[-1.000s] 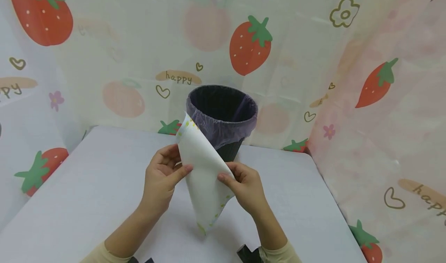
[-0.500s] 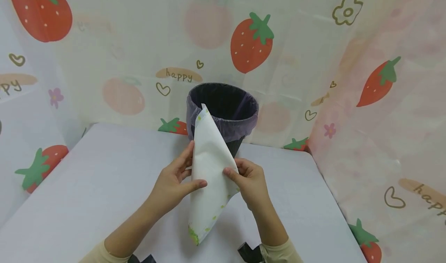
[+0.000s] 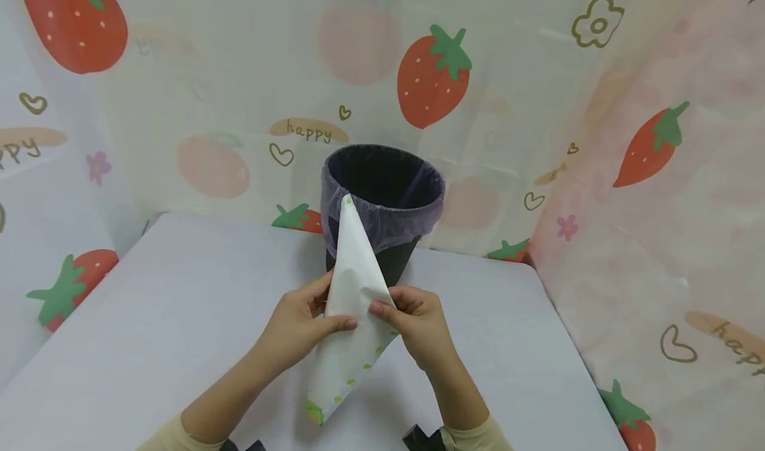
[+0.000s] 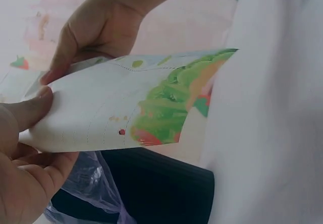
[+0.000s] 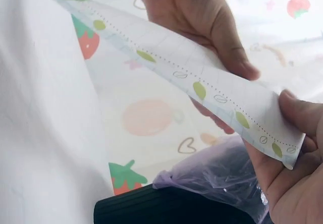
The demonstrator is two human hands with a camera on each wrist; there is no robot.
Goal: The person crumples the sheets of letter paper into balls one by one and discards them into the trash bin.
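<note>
A sheet of paper [image 3: 354, 265], white on the side facing up, is rolled into a narrow pointed cone above the table. Green leaf prints and faint ruled lines show on it in the right wrist view. My left hand [image 3: 297, 323] holds its left side, thumb across the front and fingers behind. On the right edge, my right hand [image 3: 423, 323] pinches the paper between thumb and fingers. The cone's narrow tip overlaps the bin in the head view; its lower end, printed green and orange [image 4: 174, 100], points toward me. Fingers behind the paper are partly hidden.
Behind the paper stands a black waste bin [image 3: 397, 260], lined with a purple plastic bag [image 3: 412, 226] folded over its rim. The white-covered table [image 3: 508, 351] extends on both sides. A strawberry-print curtain [image 3: 239, 72] encloses the back and sides.
The paper has been rolled narrower, its top point shifting right and its lower end swinging left. My left hand has moved right and slightly down, its thumb further across the paper.
</note>
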